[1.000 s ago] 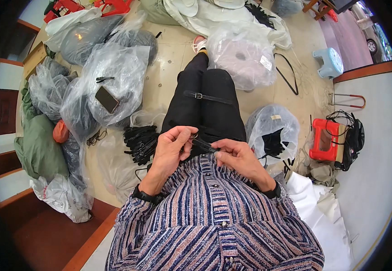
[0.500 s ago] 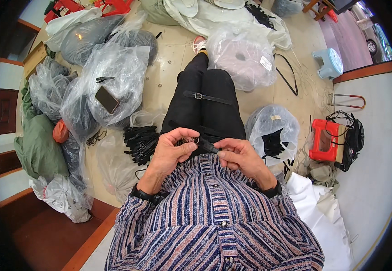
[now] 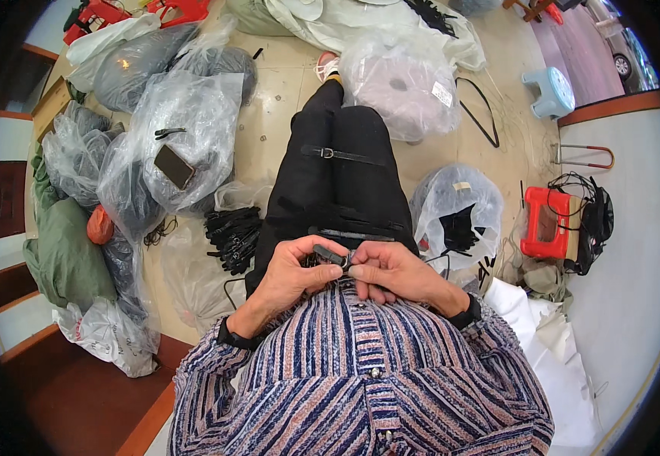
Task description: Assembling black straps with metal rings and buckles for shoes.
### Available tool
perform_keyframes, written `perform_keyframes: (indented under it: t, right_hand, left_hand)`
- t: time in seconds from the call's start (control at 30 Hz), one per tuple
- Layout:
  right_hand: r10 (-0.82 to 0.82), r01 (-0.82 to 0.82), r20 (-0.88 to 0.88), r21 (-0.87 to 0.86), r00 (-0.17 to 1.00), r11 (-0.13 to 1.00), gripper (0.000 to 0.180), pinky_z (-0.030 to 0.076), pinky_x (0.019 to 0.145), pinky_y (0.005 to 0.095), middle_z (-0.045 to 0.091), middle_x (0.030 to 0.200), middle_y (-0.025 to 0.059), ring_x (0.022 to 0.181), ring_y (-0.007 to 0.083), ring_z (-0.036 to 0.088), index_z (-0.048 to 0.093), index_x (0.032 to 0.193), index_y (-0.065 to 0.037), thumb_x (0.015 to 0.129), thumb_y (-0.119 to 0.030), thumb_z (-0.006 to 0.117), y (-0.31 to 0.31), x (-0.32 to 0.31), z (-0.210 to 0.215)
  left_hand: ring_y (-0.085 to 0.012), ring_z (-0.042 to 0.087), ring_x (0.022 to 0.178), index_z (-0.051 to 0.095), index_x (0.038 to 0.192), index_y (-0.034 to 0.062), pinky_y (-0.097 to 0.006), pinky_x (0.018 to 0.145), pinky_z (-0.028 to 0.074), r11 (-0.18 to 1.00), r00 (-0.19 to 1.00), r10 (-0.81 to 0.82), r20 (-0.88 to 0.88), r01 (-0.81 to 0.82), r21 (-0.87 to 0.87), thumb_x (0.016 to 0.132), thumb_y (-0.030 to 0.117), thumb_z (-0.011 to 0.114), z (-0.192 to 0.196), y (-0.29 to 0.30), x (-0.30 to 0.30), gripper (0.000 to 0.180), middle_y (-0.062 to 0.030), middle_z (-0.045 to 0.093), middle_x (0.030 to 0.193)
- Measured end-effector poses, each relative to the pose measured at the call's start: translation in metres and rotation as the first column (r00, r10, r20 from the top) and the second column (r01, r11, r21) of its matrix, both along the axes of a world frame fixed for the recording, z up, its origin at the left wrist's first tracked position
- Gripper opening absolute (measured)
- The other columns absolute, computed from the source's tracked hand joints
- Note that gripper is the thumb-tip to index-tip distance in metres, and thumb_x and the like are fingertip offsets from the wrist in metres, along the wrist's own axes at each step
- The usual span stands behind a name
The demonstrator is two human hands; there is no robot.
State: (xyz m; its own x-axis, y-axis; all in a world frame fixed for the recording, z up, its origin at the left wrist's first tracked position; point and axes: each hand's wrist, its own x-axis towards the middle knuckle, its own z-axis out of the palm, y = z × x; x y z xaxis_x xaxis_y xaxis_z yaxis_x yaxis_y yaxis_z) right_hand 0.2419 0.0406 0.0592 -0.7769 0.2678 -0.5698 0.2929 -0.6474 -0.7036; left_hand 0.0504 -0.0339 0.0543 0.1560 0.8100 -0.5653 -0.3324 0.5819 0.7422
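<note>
A short black strap (image 3: 328, 254) with a small metal buckle is pinched between my hands just above my lap. My left hand (image 3: 293, 266) has thumb and forefinger closed on the strap's dark end. At the buckle, the thumb and forefinger of my right hand (image 3: 397, 270) press together on the strap, fingertips nearly meeting the left thumb. Another black buckled strap (image 3: 352, 156) lies across my thighs. More dark strips (image 3: 345, 219) rest on my lap beyond the hands. Left of my legs is a pile of black straps (image 3: 232, 240).
To my right, an open clear plastic bag (image 3: 430, 199) holds black pieces. A phone (image 3: 174, 167) lies on a filled plastic bag (image 3: 201, 114) at left. Beyond my knees is another stuffed bag (image 3: 402, 95). A red case (image 3: 536, 243) and blue stool (image 3: 549, 93) stand at right.
My right hand has moved in toward the left, and the strap has turned, its dark end now by my left fingers. The buckle sits between both thumbs.
</note>
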Motion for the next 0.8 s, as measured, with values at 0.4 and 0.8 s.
perform_keyframes:
  t: [0.4, 0.8]
  right_hand:
    - [-0.023, 0.023, -0.006, 0.015, 1.0, 1.0, 0.021, 0.033, 0.046, 0.0177, 0.052, 0.059, -0.0017, 0.052, 0.0036, 0.044, 0.056, 0.086, -0.004, 0.09, -0.023, 0.047, -0.027, 0.005, -0.007]
    - [-0.064, 0.064, 0.004, -0.02, 0.998, 0.998, 0.021, 0.031, 0.046, 0.0176, 0.049, 0.06, -0.0033, 0.053, 0.0028, 0.041, 0.056, 0.083, -0.005, 0.09, -0.023, 0.049, -0.032, 0.008, -0.009]
  left_hand:
    - [-0.0011, 0.046, 0.052, 0.06, 0.096, 0.0011, -0.015, 0.044, 0.034, 0.997, 0.997, 0.069, 0.035, -0.07, 0.042, 0.076, 0.006, 0.067, -0.011, -0.029, 0.014, 0.023, -0.0002, 0.059, 0.067]
    - [-0.0057, 0.058, 0.067, 0.062, 0.094, -0.0003, -0.017, 0.059, 0.045, 0.998, 0.999, 0.036, 0.003, -0.036, 0.045, 0.073, 0.006, 0.07, -0.01, -0.03, 0.019, 0.024, -0.006, 0.065, 0.08]
